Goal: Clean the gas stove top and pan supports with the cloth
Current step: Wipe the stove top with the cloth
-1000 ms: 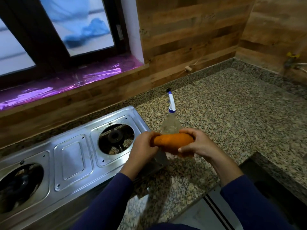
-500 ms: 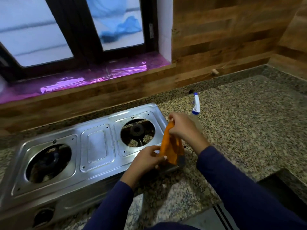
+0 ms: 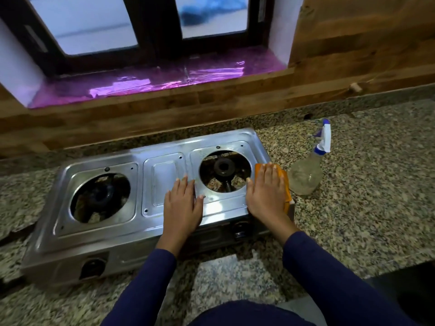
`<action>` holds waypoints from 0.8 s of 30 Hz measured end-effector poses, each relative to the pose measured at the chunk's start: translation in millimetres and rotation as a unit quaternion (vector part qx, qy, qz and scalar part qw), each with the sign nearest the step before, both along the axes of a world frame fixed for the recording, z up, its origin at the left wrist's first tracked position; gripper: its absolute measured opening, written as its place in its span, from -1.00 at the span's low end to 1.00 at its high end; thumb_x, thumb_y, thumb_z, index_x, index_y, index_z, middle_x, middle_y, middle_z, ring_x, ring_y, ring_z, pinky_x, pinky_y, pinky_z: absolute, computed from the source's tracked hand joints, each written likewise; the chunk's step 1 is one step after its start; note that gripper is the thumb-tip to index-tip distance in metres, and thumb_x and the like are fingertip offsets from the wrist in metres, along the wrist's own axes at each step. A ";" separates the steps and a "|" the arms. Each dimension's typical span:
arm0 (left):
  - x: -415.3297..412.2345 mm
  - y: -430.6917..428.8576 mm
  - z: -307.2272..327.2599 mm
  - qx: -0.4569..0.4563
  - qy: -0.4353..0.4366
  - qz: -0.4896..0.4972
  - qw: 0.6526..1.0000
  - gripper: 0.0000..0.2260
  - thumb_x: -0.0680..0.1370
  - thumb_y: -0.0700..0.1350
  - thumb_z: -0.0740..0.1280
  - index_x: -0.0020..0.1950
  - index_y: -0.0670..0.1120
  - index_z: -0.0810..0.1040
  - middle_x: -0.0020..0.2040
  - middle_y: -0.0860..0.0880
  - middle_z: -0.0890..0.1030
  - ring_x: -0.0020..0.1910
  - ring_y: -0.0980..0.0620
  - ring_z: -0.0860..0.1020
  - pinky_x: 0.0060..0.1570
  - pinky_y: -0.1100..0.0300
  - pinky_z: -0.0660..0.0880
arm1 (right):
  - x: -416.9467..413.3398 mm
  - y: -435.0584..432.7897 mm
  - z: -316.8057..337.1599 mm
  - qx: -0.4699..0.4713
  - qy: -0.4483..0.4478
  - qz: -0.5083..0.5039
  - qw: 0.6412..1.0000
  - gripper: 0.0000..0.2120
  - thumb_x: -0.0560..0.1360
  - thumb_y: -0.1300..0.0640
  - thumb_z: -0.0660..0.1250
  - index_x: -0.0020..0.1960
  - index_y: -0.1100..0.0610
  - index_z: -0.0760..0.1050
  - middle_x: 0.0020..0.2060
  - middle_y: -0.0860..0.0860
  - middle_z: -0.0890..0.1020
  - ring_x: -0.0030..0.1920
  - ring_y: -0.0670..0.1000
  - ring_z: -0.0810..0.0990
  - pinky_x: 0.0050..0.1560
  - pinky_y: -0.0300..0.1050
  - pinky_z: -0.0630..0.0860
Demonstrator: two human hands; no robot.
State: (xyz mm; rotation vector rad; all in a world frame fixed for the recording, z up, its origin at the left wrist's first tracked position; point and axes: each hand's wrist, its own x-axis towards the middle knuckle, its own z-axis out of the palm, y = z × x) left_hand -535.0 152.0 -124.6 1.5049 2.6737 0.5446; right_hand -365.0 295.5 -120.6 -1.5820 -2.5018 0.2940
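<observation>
A steel two-burner stove [image 3: 117, 234] sits on a speckled stone counter [image 3: 364, 196], its back edge near a wooden wall [image 3: 353, 43], with a window sill [image 3: 164, 76] covered in shiny purple film above. At the stove's left end is the left burner [image 3: 100, 197], seen dark through a round opening in the top plate, and below it on the front face is a dark knob socket [image 3: 93, 268]. A raised rectangular panel [image 3: 163, 175] lies between the two openings. The left hand [image 3: 182, 205] rests flat on the top plate, partly over that panel's right edge, with its fingers straight and together and holding nothing; its thumb points toward the right opening. Next comes the right burner [image 3: 224, 169], a black ring in its round opening. At the stove's right end the right hand [image 3: 266, 196] lies palm down on an orange cloth [image 3: 286, 189], fingers straight and pressing it flat against the top plate rather than curling round it. The cloth shows beyond the fingertips and along the outer side of the hand, reaching the stove's right front corner. Just beside it on the counter stands a clear spray bottle [image 3: 306, 175] with a blue and white nozzle, apart from the hand.
</observation>
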 end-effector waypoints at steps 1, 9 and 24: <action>-2.9 0.6 -2.7 -0.013 -0.016 -0.004 1.000 -0.48 0.60 0.10 0.08 0.51 -0.09 0.32 0.56 -0.09 0.25 0.55 -0.11 0.18 0.45 -0.15 0.20 | -4.9 4.0 0.1 -0.007 -0.005 0.011 1.000 -0.37 0.67 -0.12 -0.10 0.60 0.23 -0.04 0.60 0.17 0.00 0.60 0.13 -0.10 0.57 0.10 -0.19; -3.7 2.4 -12.8 -0.029 -0.046 -0.012 0.998 -0.45 0.63 0.08 -0.04 0.60 -0.08 0.12 0.61 -0.04 0.11 0.59 0.01 0.03 0.55 -0.07 -0.02 | -56.7 86.4 8.5 -0.088 -0.017 0.083 0.992 -0.40 0.67 -0.01 -0.09 0.60 0.25 -0.11 0.60 0.17 -0.10 0.60 0.12 -0.16 0.57 0.07 -0.22; -2.8 3.8 -18.2 -0.023 -0.047 0.016 0.998 -0.45 0.63 0.09 -0.06 0.61 -0.03 0.08 0.62 -0.02 0.06 0.60 0.06 -0.03 0.55 -0.03 -0.03 | -166.1 138.7 -0.7 -0.024 -0.053 0.213 0.975 -0.46 0.68 -0.08 -0.08 0.61 0.03 -0.01 0.61 0.13 -0.05 0.60 0.16 -0.11 0.53 0.22 -0.17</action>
